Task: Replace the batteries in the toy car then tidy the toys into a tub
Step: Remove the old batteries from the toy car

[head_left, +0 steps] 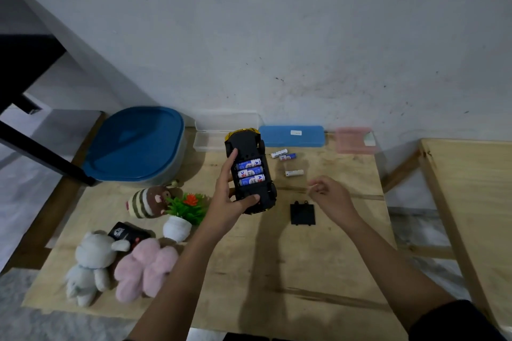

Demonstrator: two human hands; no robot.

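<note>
Right of the blue-lidded grey plastic tub, the left hand grips the black-and-yellow toy car belly-up over the wooden counter, long axis pointing toward the wall. Farther right, the right hand curls loosely; whether it holds anything, I cannot tell.

A pale plywood tabletop stands against a scuffed grey wall; along its back edge lie a clear plastic box, a flat blue plastic case and a pink translucent box; a second wooden table stands just right.
</note>
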